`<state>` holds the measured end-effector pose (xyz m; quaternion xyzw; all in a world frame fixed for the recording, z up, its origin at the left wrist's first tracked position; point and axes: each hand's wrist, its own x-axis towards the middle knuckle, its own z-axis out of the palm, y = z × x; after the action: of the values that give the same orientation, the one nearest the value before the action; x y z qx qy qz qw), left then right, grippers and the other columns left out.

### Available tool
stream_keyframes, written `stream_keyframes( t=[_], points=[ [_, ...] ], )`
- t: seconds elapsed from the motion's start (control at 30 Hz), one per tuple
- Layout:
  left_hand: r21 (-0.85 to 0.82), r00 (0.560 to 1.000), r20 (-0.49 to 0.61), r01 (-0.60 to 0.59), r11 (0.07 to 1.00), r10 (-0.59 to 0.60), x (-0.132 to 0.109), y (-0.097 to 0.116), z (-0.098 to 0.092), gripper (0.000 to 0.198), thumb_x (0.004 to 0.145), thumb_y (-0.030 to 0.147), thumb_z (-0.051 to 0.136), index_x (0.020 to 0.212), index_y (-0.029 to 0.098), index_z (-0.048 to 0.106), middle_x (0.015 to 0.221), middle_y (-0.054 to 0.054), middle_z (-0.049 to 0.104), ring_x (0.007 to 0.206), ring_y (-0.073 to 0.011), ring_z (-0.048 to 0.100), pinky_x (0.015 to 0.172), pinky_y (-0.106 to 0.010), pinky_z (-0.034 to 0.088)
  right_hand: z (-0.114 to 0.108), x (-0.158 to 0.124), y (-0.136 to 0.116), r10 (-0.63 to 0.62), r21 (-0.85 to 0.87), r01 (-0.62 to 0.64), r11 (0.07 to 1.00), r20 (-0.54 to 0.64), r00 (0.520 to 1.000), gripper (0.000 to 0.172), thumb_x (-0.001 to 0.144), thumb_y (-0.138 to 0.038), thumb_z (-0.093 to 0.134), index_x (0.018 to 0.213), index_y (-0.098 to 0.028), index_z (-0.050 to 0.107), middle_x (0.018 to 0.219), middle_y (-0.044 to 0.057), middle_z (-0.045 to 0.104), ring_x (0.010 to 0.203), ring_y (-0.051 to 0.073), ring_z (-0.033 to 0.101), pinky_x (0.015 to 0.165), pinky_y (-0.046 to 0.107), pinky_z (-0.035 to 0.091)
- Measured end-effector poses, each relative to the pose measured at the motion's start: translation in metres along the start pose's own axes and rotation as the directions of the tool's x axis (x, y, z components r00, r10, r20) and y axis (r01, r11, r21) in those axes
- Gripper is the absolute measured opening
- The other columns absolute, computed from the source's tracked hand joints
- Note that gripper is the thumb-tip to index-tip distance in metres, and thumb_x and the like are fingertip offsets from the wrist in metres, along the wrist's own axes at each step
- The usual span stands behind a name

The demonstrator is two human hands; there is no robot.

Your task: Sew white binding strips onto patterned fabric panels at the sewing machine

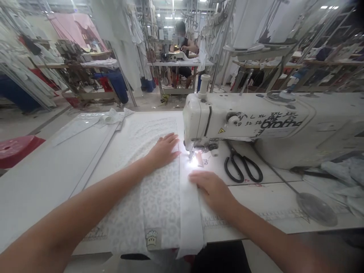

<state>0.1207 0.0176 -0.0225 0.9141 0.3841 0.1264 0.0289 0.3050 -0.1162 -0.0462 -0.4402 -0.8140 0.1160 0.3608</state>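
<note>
A pale grey leopard-print fabric piece lies on the sewing table, with a plain white fabric strip along its right side. My left hand rests flat on the printed fabric, fingers stretched out left of the needle. Just in front of the lit needle area, my right hand has its fingers together on the right edge of the white strip. Part of its grip is hidden. The white sewing machine stands over the strip's far end. A patch with a cartoon face shows near the fabric's front edge.
Black-handled scissors lie right of the needle. A grey oval disc on a rod sits farther right, near crumpled printed fabric. White panels cover the left side. Another person sits at a machine beyond.
</note>
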Motion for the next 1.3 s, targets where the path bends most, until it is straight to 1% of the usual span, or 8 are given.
stream_keyframes(
  t=[0.13, 0.23, 0.33, 0.4, 0.5, 0.67, 0.9, 1.3],
  points=[
    [-0.001, 0.978, 0.094, 0.188, 0.982, -0.187, -0.059, 0.005, -0.006, 0.05, 0.088, 0.045, 0.04, 0.129, 0.017, 0.039, 0.142, -0.013, 0.034, 0.135, -0.0292, 0.021, 0.102, -0.05, 0.032, 0.0, -0.065, -0.039, -0.208, 0.055, 0.206, 0.977, 0.03, 0.978, 0.031, 0.087, -0.007, 0.042, 0.111, -0.017, 0.059, 0.105, 0.01, 0.068, 0.103, 0.024, 0.06, 0.085, 0.04, 0.051],
    [0.046, 0.947, 0.175, 0.267, 0.963, -0.271, -0.104, -0.013, -0.015, 0.055, 0.089, 0.05, 0.034, 0.136, 0.021, 0.034, 0.145, -0.011, 0.03, 0.136, -0.0309, 0.02, 0.103, -0.056, 0.027, 0.012, -0.118, -0.061, -0.149, 0.288, 0.129, 0.949, 0.049, 0.988, 0.025, 0.089, -0.017, 0.052, 0.112, -0.024, 0.058, 0.091, 0.004, 0.072, 0.083, 0.016, 0.067, 0.075, 0.025, 0.055],
    [0.075, 0.935, 0.138, 0.319, 0.945, -0.327, -0.129, -0.025, -0.026, 0.057, 0.088, 0.048, 0.036, 0.135, 0.016, 0.037, 0.144, -0.014, 0.031, 0.134, -0.0297, 0.025, 0.106, -0.051, 0.026, 0.035, -0.141, -0.065, 0.213, 0.387, -0.199, 0.9, 0.007, 0.977, 0.025, 0.088, -0.022, 0.053, 0.113, -0.025, 0.057, 0.096, 0.006, 0.069, 0.086, 0.02, 0.065, 0.076, 0.033, 0.055],
    [0.054, 0.945, 0.053, 0.321, 0.945, -0.324, -0.141, -0.011, -0.031, 0.056, 0.087, 0.048, 0.039, 0.132, 0.014, 0.04, 0.142, -0.014, 0.034, 0.132, -0.0289, 0.028, 0.105, -0.047, 0.03, 0.051, -0.139, -0.064, 0.502, 0.543, -0.451, 0.708, 0.062, 0.863, 0.03, 0.082, -0.029, 0.06, 0.111, -0.021, 0.058, 0.101, 0.009, 0.066, 0.091, 0.024, 0.062, 0.078, 0.039, 0.053],
    [0.0, 0.999, 0.022, 0.025, 1.0, -0.025, -0.168, 0.041, -0.028, 0.045, 0.087, 0.042, 0.045, 0.128, 0.022, 0.044, 0.14, -0.008, 0.038, 0.132, -0.0267, 0.029, 0.105, -0.046, 0.032, 0.067, -0.131, -0.067, 0.603, 0.743, -0.555, 0.374, 0.259, 0.754, 0.032, 0.073, -0.045, 0.067, 0.089, -0.017, 0.066, 0.084, 0.005, 0.068, 0.078, 0.022, 0.062, 0.07, 0.036, 0.053],
    [-0.01, 0.902, 0.049, -0.428, 0.904, 0.428, -0.217, 0.122, 0.004, 0.036, 0.088, 0.022, 0.048, 0.123, 0.019, 0.048, 0.131, -0.009, 0.05, 0.124, -0.0269, 0.039, 0.098, -0.044, 0.036, 0.066, -0.142, -0.09, 0.629, 0.805, -0.536, 0.255, 0.283, 0.724, 0.032, 0.075, -0.048, 0.064, 0.079, -0.016, 0.064, 0.07, 0.001, 0.064, 0.06, 0.015, 0.058, 0.056, 0.028, 0.05],
    [-0.035, 0.899, -0.213, -0.399, 0.916, 0.383, -0.205, 0.147, 0.024, 0.022, 0.086, 0.013, 0.046, 0.105, 0.017, 0.057, 0.092, -0.006, 0.063, 0.082, -0.0189, 0.054, 0.078, -0.036, 0.043, 0.041, -0.153, -0.105, 0.655, 0.806, -0.525, 0.272, 0.245, 0.715, 0.033, 0.08, -0.048, 0.059, 0.072, -0.017, 0.062, 0.063, 0.0, 0.061, 0.059, 0.014, 0.056, 0.054, 0.025, 0.045],
    [-0.348, 0.921, -0.154, -0.39, 0.852, 0.359, -0.193, 0.153, 0.019, 0.021, 0.086, 0.008, 0.045, 0.103, 0.015, 0.055, 0.085, -0.006, 0.056, 0.077, -0.0161, 0.047, 0.068, -0.03, 0.044, 0.038, -0.156, -0.116, 0.689, 0.817, -0.522, 0.246, 0.231, 0.687, 0.025, 0.077, -0.041, 0.063, 0.072, -0.016, 0.06, 0.063, -0.001, 0.058, 0.054, 0.011, 0.051, 0.054, 0.024, 0.042]
  ],
)
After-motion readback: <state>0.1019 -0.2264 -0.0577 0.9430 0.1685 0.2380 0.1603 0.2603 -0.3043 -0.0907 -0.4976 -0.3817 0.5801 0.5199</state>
